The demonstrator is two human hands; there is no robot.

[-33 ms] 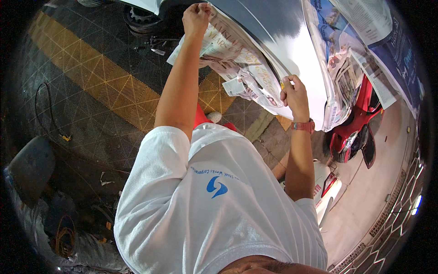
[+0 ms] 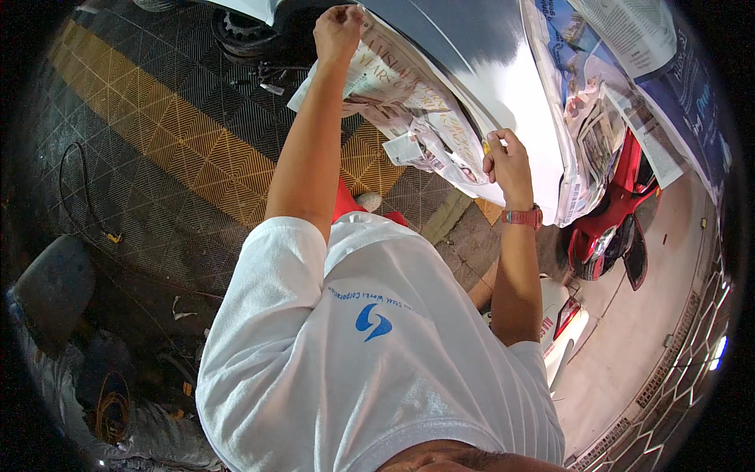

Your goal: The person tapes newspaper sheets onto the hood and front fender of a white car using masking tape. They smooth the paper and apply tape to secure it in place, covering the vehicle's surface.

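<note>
A grey-and-white glossy vehicle panel [image 2: 515,94] lies ahead of me, with printed newspaper [image 2: 393,75] hanging along its near left edge. My left hand [image 2: 338,33] is at the far end of that edge, its fingers pinched on the newspaper's upper corner. A thin pale strip [image 2: 431,69] follows the panel's edge between my two hands. My right hand [image 2: 510,164], below a red wristwatch, is closed at the panel's near end. A small yellow bit shows at its fingertips; what it holds is mostly hidden.
More newspaper [image 2: 588,130] covers the panel's right side. Beyond it stands a red motorcycle [image 2: 609,228]. A dark wheel [image 2: 240,35] is at the upper left, over black-and-yellow floor tiles [image 2: 197,157]. A dark cable [image 2: 64,185] lies left; a white vehicle part with a red light [image 2: 568,315] is behind my right arm.
</note>
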